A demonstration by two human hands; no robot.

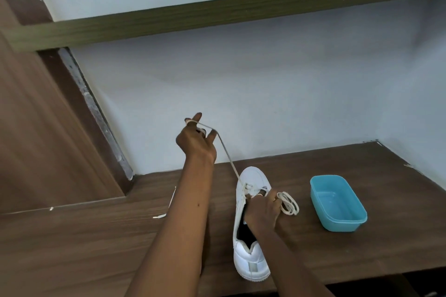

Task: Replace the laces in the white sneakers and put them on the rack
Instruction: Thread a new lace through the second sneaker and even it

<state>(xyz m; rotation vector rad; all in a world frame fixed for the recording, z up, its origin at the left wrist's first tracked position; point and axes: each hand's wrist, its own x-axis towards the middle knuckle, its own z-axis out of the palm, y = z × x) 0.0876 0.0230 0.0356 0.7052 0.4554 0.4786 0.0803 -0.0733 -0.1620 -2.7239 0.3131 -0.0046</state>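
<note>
A white sneaker (251, 258) stands on the brown wooden surface (96, 236), toe pointing away from me. A cream lace (228, 155) runs taut from its front eyelets up to my left hand (196, 143), which is raised above the surface with the lace wrapped round its fingers. My right hand (261, 211) rests on the middle of the sneaker over the tongue, fingers curled at the eyelets. The lace's other end (288, 202) lies in loose loops beside this hand; whether the fingers hold it cannot be told.
A light blue plastic tub (337, 202) sits to the right of the sneaker. A pale wall stands close behind. A wooden shelf edge (217, 12) crosses overhead. A brown panel fills the left side. The surface's front edge runs at lower right.
</note>
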